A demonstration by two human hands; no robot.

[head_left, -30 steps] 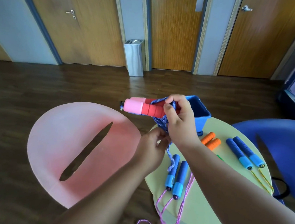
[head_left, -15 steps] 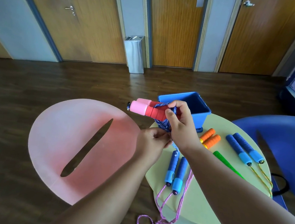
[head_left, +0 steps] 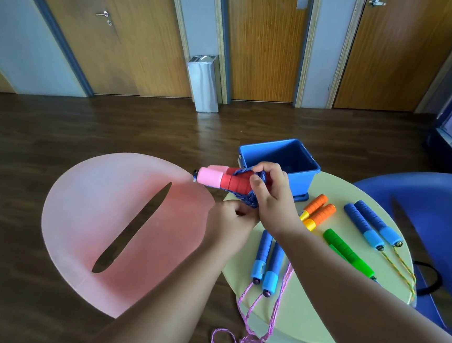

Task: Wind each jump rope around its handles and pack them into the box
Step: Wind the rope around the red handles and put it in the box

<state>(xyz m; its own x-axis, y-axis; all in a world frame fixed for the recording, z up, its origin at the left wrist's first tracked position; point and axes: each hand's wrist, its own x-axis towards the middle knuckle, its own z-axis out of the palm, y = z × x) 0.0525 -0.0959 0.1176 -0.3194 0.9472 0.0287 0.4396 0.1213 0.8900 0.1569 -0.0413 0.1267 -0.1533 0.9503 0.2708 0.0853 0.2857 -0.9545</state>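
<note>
Wooden doors (head_left: 262, 51) and a dark floor (head_left: 86, 126) back a round yellow surface (head_left: 316, 310) at lower right of the frame; above its upper-left edge the right hand (head_left: 274, 203) grips the pink-and-red handles (head_left: 224, 180), fingers curled round the blue rope (head_left: 245, 197) wound about them; the left hand (head_left: 228, 226), just below, curls its fingers at the rope's lower end, seemingly pinching it; the blue box (head_left: 305, 178) stands open just behind; light-blue handles (head_left: 266, 257), orange handles (head_left: 317, 212), a green handle (head_left: 346, 253) and dark-blue handles (head_left: 370, 225) lie on the surface; a pink chair (head_left: 92, 214) stands at left.
</note>
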